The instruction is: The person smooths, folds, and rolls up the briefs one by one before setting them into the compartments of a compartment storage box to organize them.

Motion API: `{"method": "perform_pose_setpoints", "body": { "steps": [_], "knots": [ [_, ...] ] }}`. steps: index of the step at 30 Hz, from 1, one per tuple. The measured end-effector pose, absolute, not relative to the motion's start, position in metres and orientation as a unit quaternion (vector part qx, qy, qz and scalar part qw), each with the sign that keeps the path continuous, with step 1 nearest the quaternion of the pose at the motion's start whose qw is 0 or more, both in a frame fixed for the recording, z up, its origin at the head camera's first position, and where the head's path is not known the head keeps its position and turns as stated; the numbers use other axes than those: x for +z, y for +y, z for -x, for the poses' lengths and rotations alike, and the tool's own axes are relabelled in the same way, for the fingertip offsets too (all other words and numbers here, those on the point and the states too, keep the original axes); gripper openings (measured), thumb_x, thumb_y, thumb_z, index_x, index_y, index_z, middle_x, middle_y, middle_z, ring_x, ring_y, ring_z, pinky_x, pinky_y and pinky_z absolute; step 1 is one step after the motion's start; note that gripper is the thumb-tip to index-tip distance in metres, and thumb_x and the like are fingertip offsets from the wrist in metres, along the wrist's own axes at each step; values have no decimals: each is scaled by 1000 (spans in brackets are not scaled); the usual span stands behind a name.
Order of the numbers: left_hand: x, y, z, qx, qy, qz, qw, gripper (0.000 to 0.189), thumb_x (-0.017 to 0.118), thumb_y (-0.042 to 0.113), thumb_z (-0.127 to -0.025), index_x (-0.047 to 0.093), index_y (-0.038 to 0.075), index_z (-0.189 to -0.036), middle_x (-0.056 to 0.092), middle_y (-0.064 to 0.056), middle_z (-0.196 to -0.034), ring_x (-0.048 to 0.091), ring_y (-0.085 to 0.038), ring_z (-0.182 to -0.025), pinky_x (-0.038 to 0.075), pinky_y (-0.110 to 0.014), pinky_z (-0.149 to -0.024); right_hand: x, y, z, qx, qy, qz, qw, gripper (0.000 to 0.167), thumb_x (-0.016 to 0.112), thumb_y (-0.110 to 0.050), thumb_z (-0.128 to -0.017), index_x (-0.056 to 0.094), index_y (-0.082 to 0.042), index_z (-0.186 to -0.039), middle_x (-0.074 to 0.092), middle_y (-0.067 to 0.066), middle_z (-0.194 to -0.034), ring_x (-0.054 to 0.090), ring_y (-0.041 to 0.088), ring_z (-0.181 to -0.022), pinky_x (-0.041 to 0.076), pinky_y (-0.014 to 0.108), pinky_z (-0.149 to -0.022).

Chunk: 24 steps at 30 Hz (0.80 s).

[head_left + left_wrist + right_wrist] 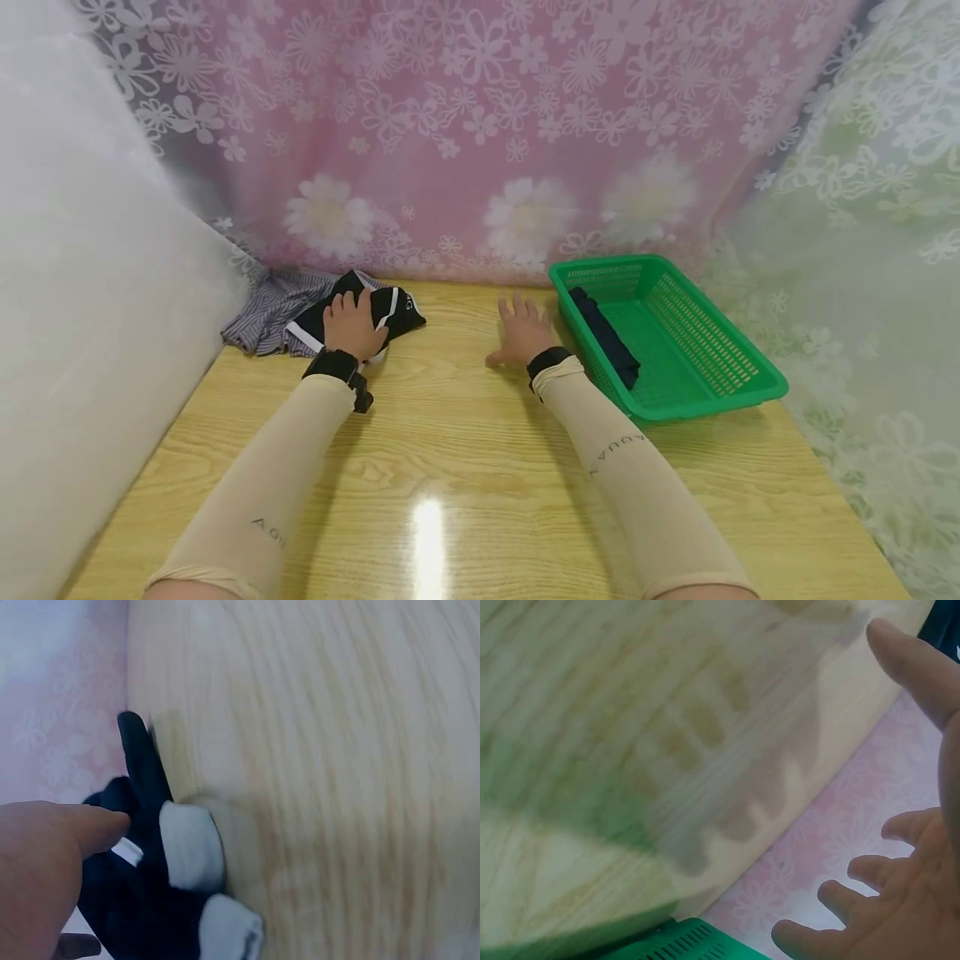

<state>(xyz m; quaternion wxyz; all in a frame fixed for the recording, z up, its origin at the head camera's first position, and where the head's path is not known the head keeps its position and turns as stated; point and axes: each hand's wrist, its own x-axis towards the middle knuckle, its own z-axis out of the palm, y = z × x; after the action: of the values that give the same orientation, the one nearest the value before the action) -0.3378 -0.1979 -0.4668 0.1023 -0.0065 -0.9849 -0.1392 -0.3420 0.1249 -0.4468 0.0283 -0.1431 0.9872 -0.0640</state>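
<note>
At the back left, my left hand lies over a black garment with white trim and some white lettering. The fingers spread across the cloth, and in the left wrist view the thumb lies along the fabric beside a white band. A striped grey garment lies bunched under and behind the black one. My right hand hovers over the table just left of the green basket, holding nothing. Its fingers are spread apart.
The green plastic basket stands at the right, with a dark rolled cloth along its left inner side. A pink floral curtain hangs behind the wooden table. Pale sheets hang on the left and right.
</note>
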Motion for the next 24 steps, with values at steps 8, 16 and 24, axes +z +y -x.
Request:
{"method": "perform_pose_setpoints", "body": {
  "steps": [8, 16, 24],
  "knots": [
    [-471, -211, 340, -156, -980, -18, 125, 70, 65, 32, -100, 38, -5, -153, 48, -36, -141, 46, -54, -129, 41, -65, -104, -458, 127, 349, -84, 985, 140, 51, 125, 84, -62, -78, 12, -13, -167, 7, 21, -172, 12, 44, -157, 15, 68, -121],
    [-476, -219, 337, -172, -980, -18, 97, 44, 60, 23, -103, 56, 0, -141, 62, -31, -129, 57, -53, -117, 47, -67, -97, -460, 127, 348, -137, 977, 155, 51, 115, 73, -65, -87, 13, -9, -167, 10, 23, -171, 15, 45, -156, 16, 65, -122],
    [-480, -212, 338, -182, -970, -3, 161, 34, 54, 15, -104, 58, -9, -128, 55, -37, -123, 53, -56, -113, 48, -65, -93, -464, 130, 346, -167, 971, 164, 44, 103, 66, -62, -94, 17, -7, -166, 13, 24, -170, 18, 47, -154, 16, 62, -123]
  ]
}}
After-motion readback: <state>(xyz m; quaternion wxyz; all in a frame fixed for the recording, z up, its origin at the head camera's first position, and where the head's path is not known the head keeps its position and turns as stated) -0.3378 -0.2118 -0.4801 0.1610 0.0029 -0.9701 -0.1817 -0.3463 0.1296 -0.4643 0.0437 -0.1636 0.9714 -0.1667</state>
